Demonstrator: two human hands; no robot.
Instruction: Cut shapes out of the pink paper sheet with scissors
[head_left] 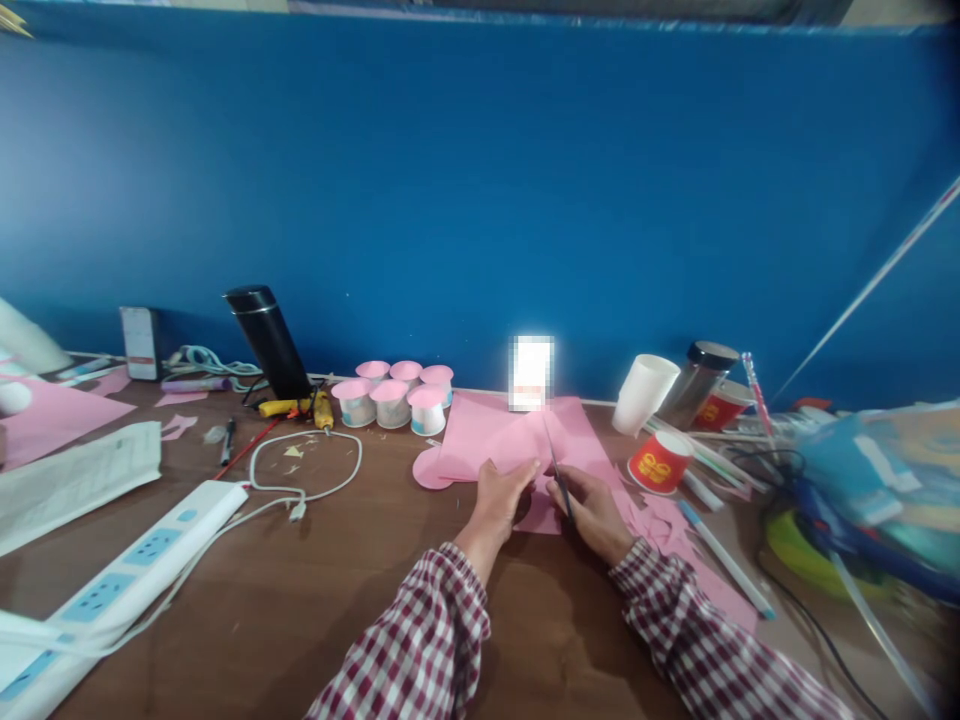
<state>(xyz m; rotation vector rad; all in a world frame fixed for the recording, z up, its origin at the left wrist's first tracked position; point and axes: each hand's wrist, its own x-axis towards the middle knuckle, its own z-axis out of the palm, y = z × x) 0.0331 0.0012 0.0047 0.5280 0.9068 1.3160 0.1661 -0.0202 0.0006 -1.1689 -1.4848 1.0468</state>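
Two hands are working together at the middle of the desk [300,600], toward its far edge. The left hand [501,497] is pinching the near edge of a pink sheet of paper [517,432], its grip closed on the paper with the thumb on top. The right hand [592,512] is clenching a pair of scissors [559,475], the blades pointing away from the person and lying over the sheet; whether the blades are parted is too small to tell.

Cutting well here, as I judge it, is a matter of keeping the paper taut: the left hand should be holding close beside the cut line but clear of the blades, and turning the sheet rather than twisting the scissors. Short, steady snips would be keeping the edge clean, since thin paper is likely to buckle or tear when pulled.

Pink offcuts [664,525] are lying just beside the right wrist, and a red paper cup [660,462] is standing near them, close enough to be knocked by a wide elbow swing. A cluster of pink-topped cups [394,397] is sitting well apart, to the left along the far edge.
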